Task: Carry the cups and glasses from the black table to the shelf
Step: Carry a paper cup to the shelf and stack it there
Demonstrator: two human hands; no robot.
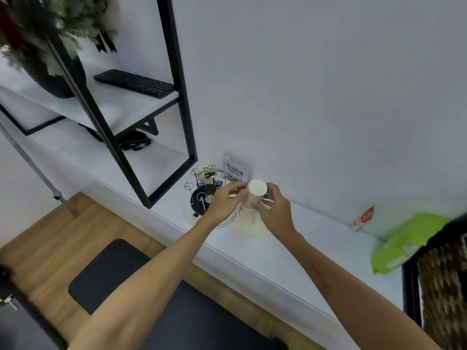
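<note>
Head view | left hand (222, 200) and right hand (274, 205) are both gripping white paper cup (255, 194), fingers closed on its sides | cup is hovering over white shelf (290, 251), probably steadying for set-down beside wire rack (204, 188).

White paper cup (255, 194): 1. Hands: 2, left hand (222, 202) and right hand (274, 207). Black keyboard (135, 83): 1. Potted plant (50, 54): 1. QR-code card (234, 170): 1. Wire holder rack (204, 190): 1. Green packet (406, 242): 1.
</note>
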